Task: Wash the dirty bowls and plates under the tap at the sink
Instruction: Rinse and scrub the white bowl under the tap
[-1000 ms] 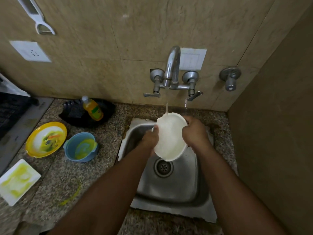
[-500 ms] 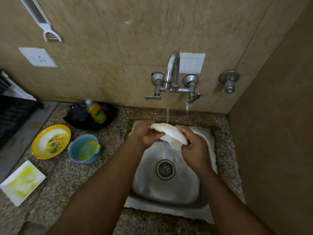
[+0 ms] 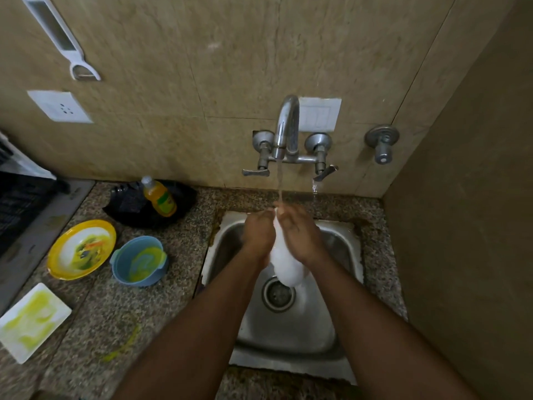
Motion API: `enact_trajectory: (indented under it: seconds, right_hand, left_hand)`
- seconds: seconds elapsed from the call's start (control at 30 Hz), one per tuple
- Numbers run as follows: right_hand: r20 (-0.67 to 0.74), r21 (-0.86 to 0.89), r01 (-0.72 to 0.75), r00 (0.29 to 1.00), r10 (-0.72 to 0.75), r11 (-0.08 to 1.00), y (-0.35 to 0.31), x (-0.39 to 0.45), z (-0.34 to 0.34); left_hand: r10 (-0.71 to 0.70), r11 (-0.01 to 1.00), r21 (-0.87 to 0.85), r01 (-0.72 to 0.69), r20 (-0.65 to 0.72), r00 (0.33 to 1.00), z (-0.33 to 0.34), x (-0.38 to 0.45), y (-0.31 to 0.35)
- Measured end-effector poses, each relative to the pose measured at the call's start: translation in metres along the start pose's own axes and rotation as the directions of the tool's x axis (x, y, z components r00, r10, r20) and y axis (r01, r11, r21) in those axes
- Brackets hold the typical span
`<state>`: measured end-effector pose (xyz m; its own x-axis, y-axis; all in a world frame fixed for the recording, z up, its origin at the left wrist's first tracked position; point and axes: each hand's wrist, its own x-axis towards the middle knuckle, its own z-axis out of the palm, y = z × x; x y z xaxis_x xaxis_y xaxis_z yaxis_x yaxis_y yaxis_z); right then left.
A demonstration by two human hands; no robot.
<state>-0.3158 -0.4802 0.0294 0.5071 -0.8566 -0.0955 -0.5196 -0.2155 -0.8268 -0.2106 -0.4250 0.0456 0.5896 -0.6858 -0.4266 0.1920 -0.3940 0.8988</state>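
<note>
A white bowl (image 3: 285, 267) stands on edge over the steel sink (image 3: 343, 287), under the running tap (image 3: 287, 125). My left hand (image 3: 258, 236) holds its left side and my right hand (image 3: 300, 235) holds its right side, so most of the bowl is hidden between them. Water falls onto the fingers at the top. On the counter to the left lie a dirty yellow plate (image 3: 82, 249), a blue bowl (image 3: 140, 261) with yellow residue, and a smeared white square plate (image 3: 30, 321).
A bottle of orange dish soap (image 3: 160, 196) leans on a black tray (image 3: 138, 209) behind the dishes. A dark stove (image 3: 20, 206) sits at far left. A side wall (image 3: 467, 226) closes in on the right. Yellow smears mark the granite counter (image 3: 124, 346).
The bowl has been turned from lying flat across the sink to standing on edge between both hands, lower over the drain.
</note>
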Motion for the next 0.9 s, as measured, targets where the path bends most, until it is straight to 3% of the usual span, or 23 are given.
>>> enact_trajectory:
  seconds: [0.2,0.33,0.4,0.47,0.53,0.57,0.6,0.73,0.9]
  right_hand:
    - [-0.063,0.158,0.105,0.993,-0.096,0.982,-0.002,-0.002,0.020]
    - [-0.120,0.049,0.279,0.955,-0.271,0.959,-0.005,0.001,0.027]
    - [-0.102,0.068,0.299,0.951,-0.291,0.952,-0.003,0.009,0.028]
    - [-0.045,0.225,0.171,0.985,-0.165,0.959,-0.006,0.021,0.024]
    - [0.067,0.363,-0.109,0.994,0.091,0.926,-0.015,0.036,0.017]
    - [0.106,0.364,-0.197,0.980,0.170,0.910,-0.018,0.041,0.015]
    - [0.100,0.319,-0.196,0.980,0.173,0.927,-0.019,0.041,0.014]
    - [-0.099,0.100,0.179,0.981,-0.170,0.979,-0.014,0.019,0.028]
    - [-0.064,0.115,0.286,0.958,-0.280,0.951,-0.007,0.019,0.030]
  left_hand:
    - [0.065,0.990,0.127,-0.054,-0.091,0.994,0.006,0.003,0.005]
    - [0.142,0.962,0.252,-0.101,-0.150,0.978,0.001,0.016,0.004]
    - [0.209,0.945,0.292,-0.148,-0.189,0.960,0.000,0.014,0.005]
    - [0.296,0.909,0.362,-0.208,-0.209,0.932,0.002,0.003,0.013]
    - [0.396,0.833,0.486,-0.263,-0.194,0.897,0.005,-0.004,0.014]
    - [0.430,0.806,0.519,-0.284,-0.184,0.884,0.004,-0.006,0.012]
    - [0.434,0.803,0.518,-0.294,-0.170,0.885,0.003,-0.007,0.011]
    - [0.420,0.832,0.462,-0.307,-0.163,0.893,-0.005,0.003,0.005]
    - [0.518,0.785,0.496,-0.370,-0.200,0.831,-0.012,-0.002,0.004]
